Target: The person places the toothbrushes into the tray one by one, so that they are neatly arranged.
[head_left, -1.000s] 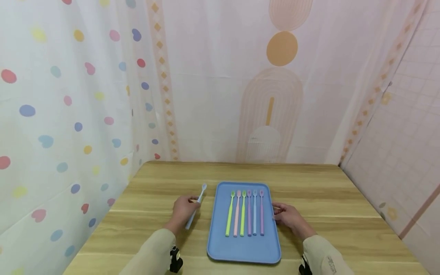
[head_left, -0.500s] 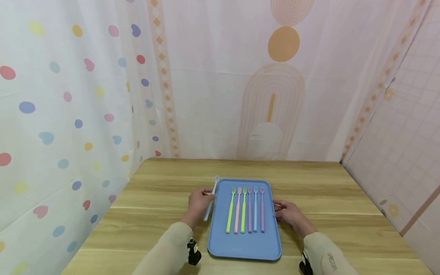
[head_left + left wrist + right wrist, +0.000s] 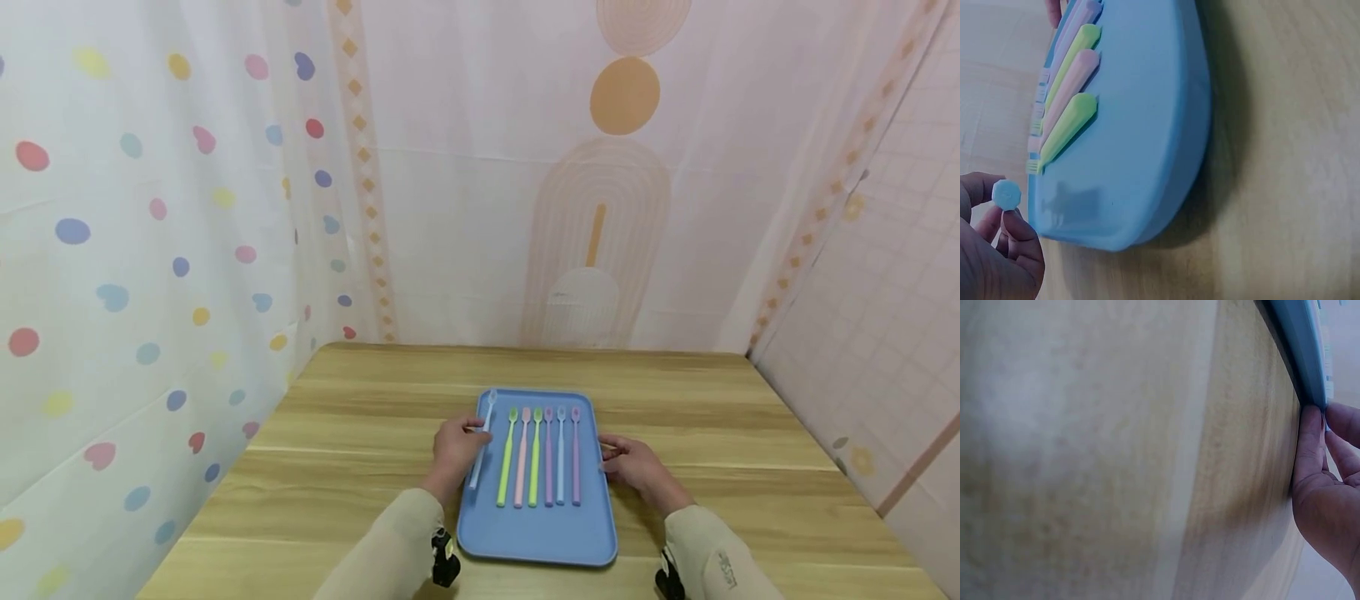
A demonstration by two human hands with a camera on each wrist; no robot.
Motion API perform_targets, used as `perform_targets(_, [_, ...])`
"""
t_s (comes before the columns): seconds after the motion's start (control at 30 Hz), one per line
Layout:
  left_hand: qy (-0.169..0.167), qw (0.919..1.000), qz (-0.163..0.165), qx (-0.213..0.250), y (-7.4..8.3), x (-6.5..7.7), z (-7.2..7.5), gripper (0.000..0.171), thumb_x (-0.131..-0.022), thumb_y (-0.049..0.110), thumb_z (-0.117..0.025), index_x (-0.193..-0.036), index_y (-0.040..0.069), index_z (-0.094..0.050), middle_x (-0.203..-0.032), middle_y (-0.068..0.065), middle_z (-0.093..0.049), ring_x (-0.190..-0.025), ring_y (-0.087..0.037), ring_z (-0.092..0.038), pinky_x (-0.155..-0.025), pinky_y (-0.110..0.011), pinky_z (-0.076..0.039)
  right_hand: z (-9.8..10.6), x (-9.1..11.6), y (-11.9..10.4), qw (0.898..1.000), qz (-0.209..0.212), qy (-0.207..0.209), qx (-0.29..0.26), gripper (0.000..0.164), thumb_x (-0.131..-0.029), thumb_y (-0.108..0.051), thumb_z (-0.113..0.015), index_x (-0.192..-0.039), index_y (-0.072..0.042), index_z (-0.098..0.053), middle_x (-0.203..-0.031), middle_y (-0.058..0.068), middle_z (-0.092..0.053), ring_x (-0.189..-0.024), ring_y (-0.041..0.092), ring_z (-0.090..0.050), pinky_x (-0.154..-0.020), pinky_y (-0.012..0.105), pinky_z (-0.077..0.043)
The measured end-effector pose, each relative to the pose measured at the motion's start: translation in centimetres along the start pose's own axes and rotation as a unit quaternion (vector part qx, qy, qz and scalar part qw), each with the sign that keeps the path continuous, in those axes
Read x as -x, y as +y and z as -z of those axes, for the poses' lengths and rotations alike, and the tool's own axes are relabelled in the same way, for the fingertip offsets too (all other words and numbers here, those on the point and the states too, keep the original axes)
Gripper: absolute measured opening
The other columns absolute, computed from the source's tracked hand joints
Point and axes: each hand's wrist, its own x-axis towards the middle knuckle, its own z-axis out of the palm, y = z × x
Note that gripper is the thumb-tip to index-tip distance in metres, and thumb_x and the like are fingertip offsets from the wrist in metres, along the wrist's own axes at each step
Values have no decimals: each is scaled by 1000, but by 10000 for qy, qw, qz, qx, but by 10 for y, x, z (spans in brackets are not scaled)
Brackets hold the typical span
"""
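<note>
My left hand (image 3: 455,450) pinches a light blue toothbrush (image 3: 478,467) by its handle, over the left side of a blue tray (image 3: 536,537). Its head points away from me. In the left wrist view the toothbrush's butt end (image 3: 1007,195) faces the camera, and a shadow falls on the tray below. Several toothbrushes lie side by side in the tray: a green one (image 3: 506,467) nearest the held brush, then pink (image 3: 521,467), green, purple, light blue and purple (image 3: 576,467). At the tray's right edge my right hand (image 3: 637,468) holds the rim between thumb and fingers.
The tray stands on a wood-grain table (image 3: 360,417). Behind the table hangs a patterned curtain (image 3: 465,250), with a dotted curtain (image 3: 150,333) on the left and a checked one (image 3: 862,333) on the right.
My left hand has carried the light blue toothbrush rightward, from the table beside the tray to over the tray's left side. My right hand stays at the tray's right edge.
</note>
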Motion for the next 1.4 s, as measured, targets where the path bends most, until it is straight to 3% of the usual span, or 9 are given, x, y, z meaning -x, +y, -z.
perform_targets(0.43, [145, 9985, -157, -503, 5, 9, -16, 19, -83, 6, -74, -101, 0, -72, -84, -8, -65, -73, -20, -59, -63, -36, -52, 3, -3, 5, 10000, 26, 41, -8, 55, -82, 16, -60, -136, 14, -49, -101, 19, -64, -88, 23, -63, -80, 38, -56])
perform_targets(1.0, [291, 9932, -307, -1088, 0, 11, -26, 16, -81, 8, -75, -96, 2, -72, -89, -9, -68, -73, -20, -60, -65, -39, -53, 5, 0, 3, 9996, -78, 134, 233, 53, -84, 13, -61, -136, 11, -51, -102, 17, -62, -88, 22, -60, -81, 38, -55])
perform_targets(1.23, [255, 9869, -311, -1562, 3, 15, -32, 4, -81, 4, -70, -81, 2, -67, -72, -6, -60, -63, -19, -54, -55, -34, -46, 6, 3, 6, 9997, -84, 152, 177, 54, -84, 14, -61, -136, 11, -51, -104, 18, -63, -89, 23, -61, -81, 39, -55])
perform_targets(1.4, [176, 9837, -366, -1754, 1, 10, -35, 16, -80, 1, -69, -67, 5, -60, -61, -3, -51, -54, -16, -47, -47, -29, -37, 5, 0, 7, 9998, 32, 146, 138, 53, -84, 13, -60, -136, 12, -51, -104, 18, -63, -89, 22, -61, -79, 38, -55])
